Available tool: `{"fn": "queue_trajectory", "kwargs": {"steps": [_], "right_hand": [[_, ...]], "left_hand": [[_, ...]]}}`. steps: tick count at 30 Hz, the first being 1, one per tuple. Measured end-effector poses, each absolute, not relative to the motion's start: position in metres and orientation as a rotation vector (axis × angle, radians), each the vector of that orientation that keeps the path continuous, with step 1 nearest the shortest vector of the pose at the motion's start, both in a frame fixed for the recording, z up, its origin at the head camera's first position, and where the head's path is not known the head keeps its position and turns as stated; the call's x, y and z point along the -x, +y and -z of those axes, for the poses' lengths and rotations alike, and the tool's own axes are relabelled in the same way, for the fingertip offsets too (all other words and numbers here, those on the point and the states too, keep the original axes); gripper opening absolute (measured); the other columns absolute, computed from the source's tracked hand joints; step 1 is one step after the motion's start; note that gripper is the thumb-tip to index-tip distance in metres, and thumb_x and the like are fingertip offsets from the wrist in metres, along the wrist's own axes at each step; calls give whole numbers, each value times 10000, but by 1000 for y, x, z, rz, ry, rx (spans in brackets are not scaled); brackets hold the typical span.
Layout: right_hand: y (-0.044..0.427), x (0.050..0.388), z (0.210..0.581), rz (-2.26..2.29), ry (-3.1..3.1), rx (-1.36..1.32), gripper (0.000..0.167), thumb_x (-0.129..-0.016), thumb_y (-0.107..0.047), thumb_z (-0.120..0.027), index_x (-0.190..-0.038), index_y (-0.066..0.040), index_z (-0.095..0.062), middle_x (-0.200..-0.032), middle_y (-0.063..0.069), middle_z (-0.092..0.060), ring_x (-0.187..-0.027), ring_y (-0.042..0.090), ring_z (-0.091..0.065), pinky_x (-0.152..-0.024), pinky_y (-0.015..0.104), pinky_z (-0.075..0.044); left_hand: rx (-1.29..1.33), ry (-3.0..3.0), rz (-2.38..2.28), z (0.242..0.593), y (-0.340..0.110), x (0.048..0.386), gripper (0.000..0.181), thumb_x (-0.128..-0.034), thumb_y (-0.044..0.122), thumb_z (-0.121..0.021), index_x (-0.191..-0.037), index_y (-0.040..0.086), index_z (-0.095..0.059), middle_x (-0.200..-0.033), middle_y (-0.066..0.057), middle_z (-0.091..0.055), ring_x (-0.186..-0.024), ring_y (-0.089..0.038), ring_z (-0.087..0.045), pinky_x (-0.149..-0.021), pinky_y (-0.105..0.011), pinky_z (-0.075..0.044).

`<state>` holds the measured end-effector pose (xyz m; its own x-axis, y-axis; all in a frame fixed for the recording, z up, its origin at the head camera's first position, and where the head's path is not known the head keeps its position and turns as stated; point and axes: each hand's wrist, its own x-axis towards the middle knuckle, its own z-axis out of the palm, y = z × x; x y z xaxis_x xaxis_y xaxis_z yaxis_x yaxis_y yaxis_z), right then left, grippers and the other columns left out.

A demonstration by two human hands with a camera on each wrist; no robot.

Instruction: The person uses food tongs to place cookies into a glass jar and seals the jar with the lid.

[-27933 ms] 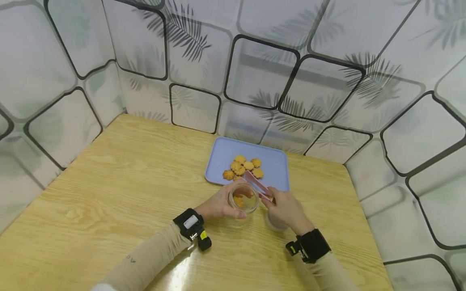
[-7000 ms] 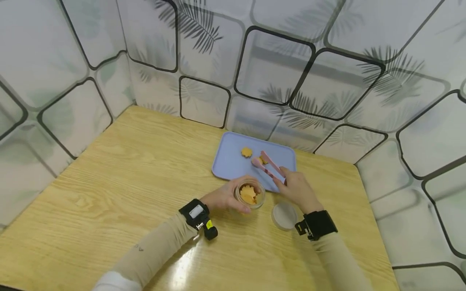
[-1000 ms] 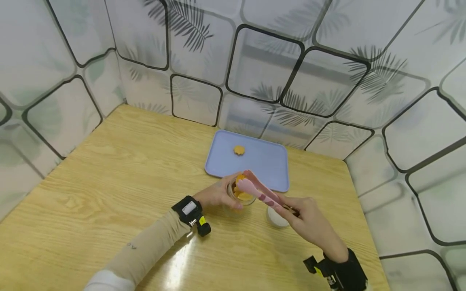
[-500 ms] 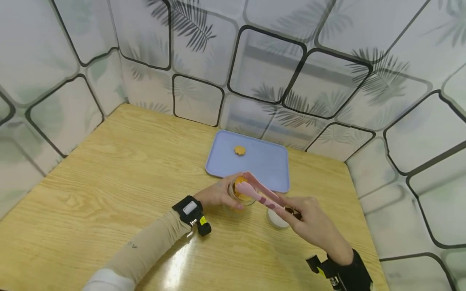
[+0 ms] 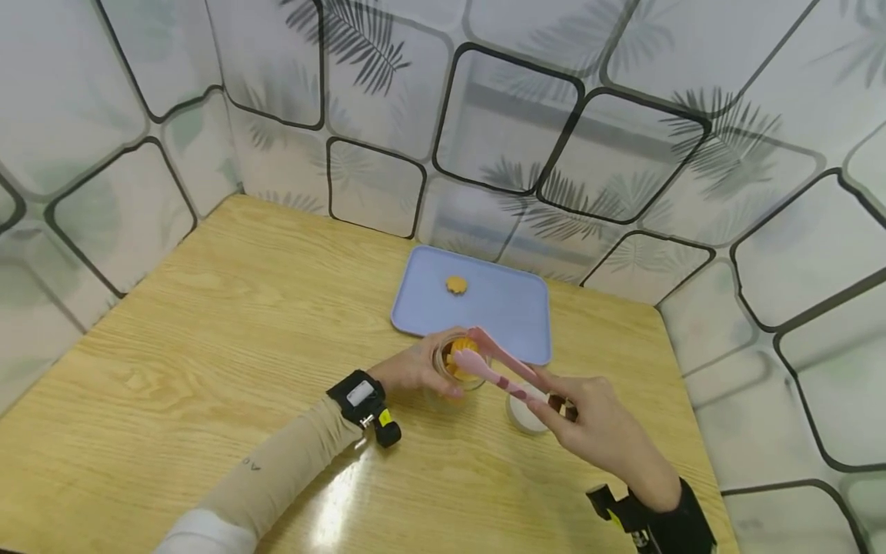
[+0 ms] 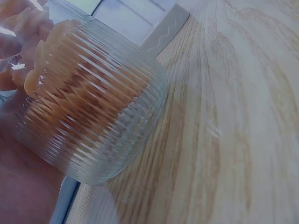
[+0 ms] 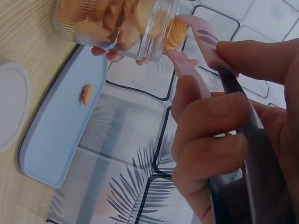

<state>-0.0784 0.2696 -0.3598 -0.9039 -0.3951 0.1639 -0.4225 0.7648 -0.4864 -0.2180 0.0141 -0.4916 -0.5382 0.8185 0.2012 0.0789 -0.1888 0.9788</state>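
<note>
My left hand [image 5: 418, 371] grips a ribbed glass jar [image 6: 107, 107], its mouth facing up in the head view. Golden cookies [image 7: 100, 21] fill much of it. In my right hand [image 5: 595, 419] are pink tongs [image 5: 490, 374] with dark metal handles, held between thumb and fingers. Their tips are at the jar's mouth, either side of a ridged cookie [image 7: 176, 34] sitting at the opening; whether both tips touch it I cannot tell. One cookie [image 5: 456, 285] lies on the blue tray [image 5: 508, 312] behind the jar.
A round white lid [image 5: 524, 417] lies on the wooden table [image 5: 277, 308], right of the jar and partly under the tongs. Patterned curtain walls [image 5: 377, 188] stand along the back and sides of the table.
Many cookies lay on the tray earlier; now one does, and the jar is fuller. Within the last second the tongs' tips have spread slightly at the jar's mouth. My left hand has stayed put.
</note>
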Motion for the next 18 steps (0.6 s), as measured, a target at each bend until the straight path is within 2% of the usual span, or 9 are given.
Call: {"fn": "queue_trajectory", "kwargs": {"steps": [6, 10, 14, 18], "right_hand": [[270, 80, 357, -817, -2922, -653, 408, -973, -185, -699, -1359, -59, -655, -691, -141, -595, -439, -71, -293, -406, 178, -292], [271, 89, 356, -825, -2891, -604, 425, -977, -179, -693, -1365, -15, -636, -718, -94, -637, -436, -45, -318, -411, 195, -307], [271, 116, 360, -747, -2887, -504, 454, -995, -229, -673, -1386, -6, -613, -747, -28, -669, -480, 16, -387, -452, 221, -330], [268, 155, 374, -636, -2934, -431, 515, -1016, -284, -639, -1430, 11, -561, -797, 40, -698, -500, 87, -425, -476, 255, -332]], "left_hand": [[-1071, 1625, -1749, 489, 12, 220, 840, -761, 226, -879, -1476, 103, -457, -1437, -62, -537, -1326, -166, -463, -1123, -325, -396], [-1097, 1618, -1759, 490, 13, 222, 809, -758, 193, -872, -1456, 95, -475, -1426, -92, -553, -1322, -191, -486, -1157, -357, -373], [-1176, 1585, -1801, 492, 16, 224, 686, -755, 114, -861, -1364, 60, -551, -1375, -105, -572, -1296, -227, -505, -1182, -381, -341], [-1203, 1572, -1821, 494, 16, 224, 638, -759, 127, -864, -1326, 48, -581, -1367, -84, -570, -1310, -224, -479, -1190, -384, -316]]}}
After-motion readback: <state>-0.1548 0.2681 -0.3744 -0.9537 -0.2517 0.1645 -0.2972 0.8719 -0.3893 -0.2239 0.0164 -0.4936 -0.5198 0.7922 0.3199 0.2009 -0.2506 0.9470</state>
